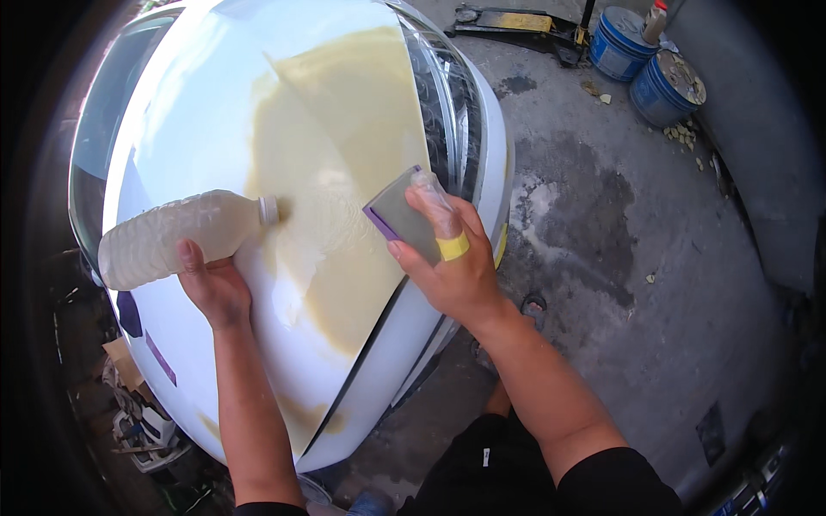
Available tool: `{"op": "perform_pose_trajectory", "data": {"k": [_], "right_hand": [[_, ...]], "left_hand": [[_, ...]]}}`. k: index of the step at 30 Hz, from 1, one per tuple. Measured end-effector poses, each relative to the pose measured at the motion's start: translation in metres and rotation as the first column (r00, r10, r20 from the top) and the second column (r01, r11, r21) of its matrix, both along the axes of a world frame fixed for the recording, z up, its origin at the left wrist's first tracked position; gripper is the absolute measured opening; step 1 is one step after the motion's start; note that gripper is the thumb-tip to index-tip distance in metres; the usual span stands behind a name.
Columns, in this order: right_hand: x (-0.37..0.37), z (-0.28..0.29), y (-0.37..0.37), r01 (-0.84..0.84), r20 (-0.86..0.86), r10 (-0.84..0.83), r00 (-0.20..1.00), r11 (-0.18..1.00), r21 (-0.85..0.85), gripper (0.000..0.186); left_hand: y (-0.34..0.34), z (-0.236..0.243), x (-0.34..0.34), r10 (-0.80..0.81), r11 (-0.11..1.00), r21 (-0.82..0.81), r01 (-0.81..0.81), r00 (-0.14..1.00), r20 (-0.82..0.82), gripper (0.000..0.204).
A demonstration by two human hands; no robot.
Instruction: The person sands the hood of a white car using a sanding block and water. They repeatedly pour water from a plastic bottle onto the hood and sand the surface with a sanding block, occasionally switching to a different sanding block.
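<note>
My left hand (217, 284) is closed around a clear plastic bottle (176, 236) of cloudy liquid. The bottle lies nearly level above the white car hood (194, 112), its cap end pointing right at a wide patch of yellowish filler (335, 142). My right hand (452, 258) grips a grey sanding block (400, 211) with purple sandpaper showing along its edges. One finger of that hand is wrapped in clear plastic, with yellow tape (453, 247) round its base. The block is over the patch's right side by the headlight (447, 103); whether it touches cannot be made out. Wet streaks show on the filler.
A floor jack (512, 21) stands at the far right of the car. Beyond it are two blue buckets (621, 47), one with a small bottle on top. Purple sandpaper pieces (129, 314) lie at the hood's left edge. The concrete floor (576, 206) has dark wet stains.
</note>
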State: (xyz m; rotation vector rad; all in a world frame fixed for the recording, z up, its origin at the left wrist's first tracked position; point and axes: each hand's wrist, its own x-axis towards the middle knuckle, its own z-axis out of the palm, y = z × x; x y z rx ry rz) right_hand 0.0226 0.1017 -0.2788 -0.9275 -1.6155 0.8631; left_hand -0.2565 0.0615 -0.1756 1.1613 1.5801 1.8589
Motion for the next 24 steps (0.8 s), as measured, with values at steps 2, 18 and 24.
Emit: {"op": "perform_pose_trajectory", "data": {"k": [2,18,24], "right_hand": [[-0.014,0.009,0.052,0.052,0.08,-0.06,0.995,0.994,0.096,0.062],[-0.037,0.027,0.086,0.013,0.157,-0.044,0.987,0.981,0.192,0.059],[0.021,-0.003,-0.052,-0.119,0.067,0.117,0.991,0.992,0.029,0.061]], "left_hand": [[0.003,0.0,0.003,-0.013,1.0,0.003,0.013,1.0,0.005,0.056],[-0.001,-0.002,0.001,0.006,1.0,-0.02,-0.006,1.0,0.011,0.057],[-0.001,0.004,0.001,0.032,0.999,-0.008,-0.032,0.999,-0.02,0.059]]}}
